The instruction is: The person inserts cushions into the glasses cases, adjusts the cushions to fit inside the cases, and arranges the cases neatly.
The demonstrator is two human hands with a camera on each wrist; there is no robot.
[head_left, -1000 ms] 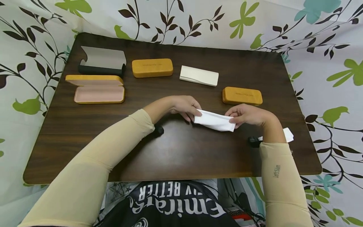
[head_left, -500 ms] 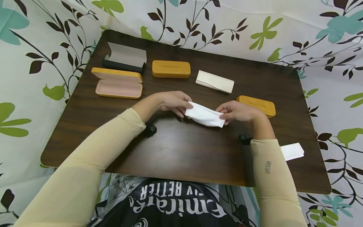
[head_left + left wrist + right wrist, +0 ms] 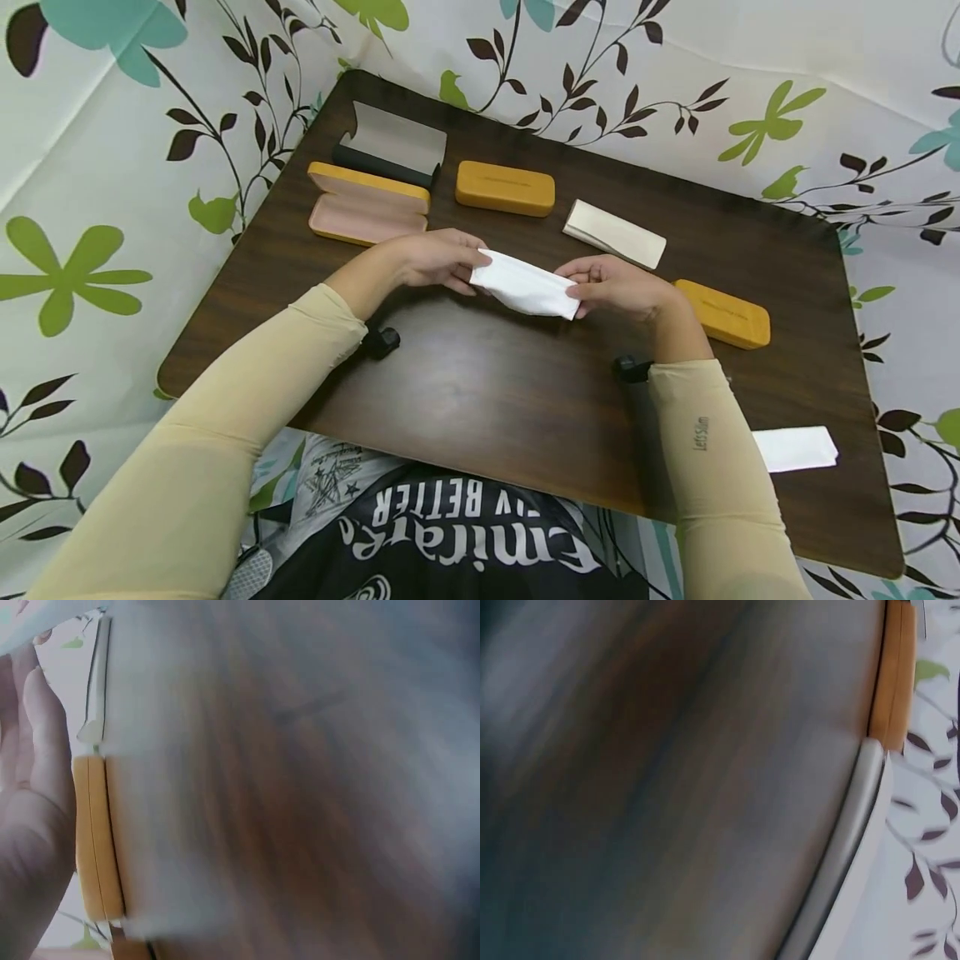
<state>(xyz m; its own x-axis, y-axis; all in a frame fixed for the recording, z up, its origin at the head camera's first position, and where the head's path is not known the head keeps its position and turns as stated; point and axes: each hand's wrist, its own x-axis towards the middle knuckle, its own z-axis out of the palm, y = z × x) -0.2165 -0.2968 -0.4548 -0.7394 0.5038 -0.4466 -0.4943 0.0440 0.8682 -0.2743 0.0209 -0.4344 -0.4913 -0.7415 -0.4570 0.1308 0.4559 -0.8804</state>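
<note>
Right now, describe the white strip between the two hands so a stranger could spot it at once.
Start with the dark wooden table; over it, find the left hand and right hand. The white strip stretches between them, one end pinched by each. The other white piece lies on the table beside the right sleeve; only this one is held.

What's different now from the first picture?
The left hand and right hand moved leftward, away from the rightmost yellow case, with the white cloth. The head view turned, and more of the white strip shows beside the right sleeve. Nothing was let go; the open yellow case and cream case stayed put.
</note>
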